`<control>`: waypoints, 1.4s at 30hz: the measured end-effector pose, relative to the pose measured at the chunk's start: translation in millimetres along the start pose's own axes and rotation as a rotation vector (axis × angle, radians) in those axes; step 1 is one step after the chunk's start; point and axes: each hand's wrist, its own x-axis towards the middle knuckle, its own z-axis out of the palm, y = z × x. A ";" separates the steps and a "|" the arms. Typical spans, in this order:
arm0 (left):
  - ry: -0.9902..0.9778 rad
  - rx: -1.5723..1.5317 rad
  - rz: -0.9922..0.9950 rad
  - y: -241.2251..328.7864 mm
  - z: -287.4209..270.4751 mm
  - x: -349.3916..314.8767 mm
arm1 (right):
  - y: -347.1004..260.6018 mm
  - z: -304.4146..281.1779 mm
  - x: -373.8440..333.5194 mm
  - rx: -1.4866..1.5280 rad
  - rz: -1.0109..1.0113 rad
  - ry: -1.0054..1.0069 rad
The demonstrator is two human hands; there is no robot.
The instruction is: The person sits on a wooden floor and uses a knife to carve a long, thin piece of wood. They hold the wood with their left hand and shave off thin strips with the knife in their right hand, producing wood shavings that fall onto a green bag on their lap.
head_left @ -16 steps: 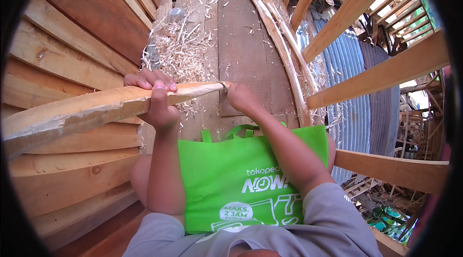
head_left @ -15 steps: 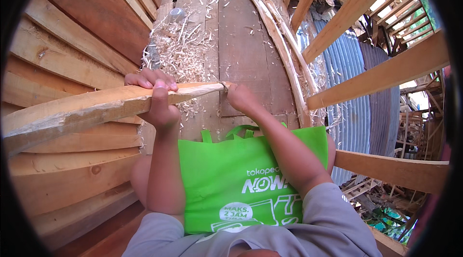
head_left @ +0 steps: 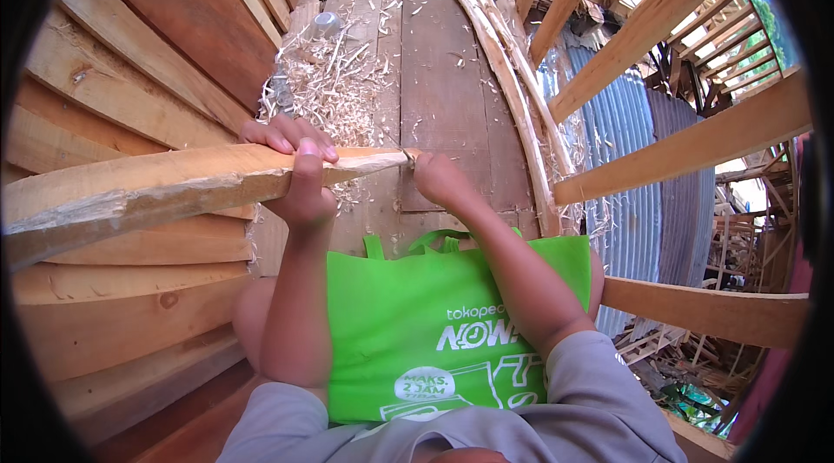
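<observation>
A long piece of wood (head_left: 165,185) comes in from the left edge and tapers to a pale, freshly cut point in front of me. My left hand (head_left: 300,169) is closed round it, thumb on the near side and fingers over the top. At the tapered tip, my right hand (head_left: 440,178) is a closed fist. A small dark blade (head_left: 408,157) shows between that fist and the wood, touching the tip; its handle is hidden in the fist. A green bag (head_left: 417,289) lies over my lap, below both forearms.
Curly wood shavings (head_left: 334,85) are heaped on the plank floor (head_left: 443,107), beside a clear cup (head_left: 325,25). Two long peeled poles (head_left: 499,55) lie to the right. A plank wall (head_left: 148,37) stands left; wooden rails (head_left: 678,146) and corrugated metal sheets (head_left: 621,159) are right.
The view has shifted slightly. Both hands keep their grips, and the blade stays at the tip of the wood with hardly any movement.
</observation>
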 end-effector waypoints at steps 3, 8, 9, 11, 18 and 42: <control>0.014 0.028 0.007 -1.6 -5.0 1.3 | -51.8 -27.4 -39.3 -0.013 -0.128 -0.033; -0.032 -0.012 0.000 -0.9 4.3 -2.0 | 33.8 13.9 12.4 0.085 0.064 0.033; -0.033 -0.006 0.011 -2.1 0.7 -0.3 | 34.2 17.1 19.9 -0.024 0.000 0.045; -0.015 0.000 0.015 -2.0 0.0 -1.6 | 32.3 16.0 19.9 -0.129 -0.038 0.053; 0.009 0.003 0.031 -4.1 -6.0 1.0 | -32.8 -9.6 -22.4 0.040 -0.009 0.059; 0.038 0.015 0.041 -3.3 -0.3 -0.7 | -27.7 -14.4 -19.3 -0.046 -0.091 0.020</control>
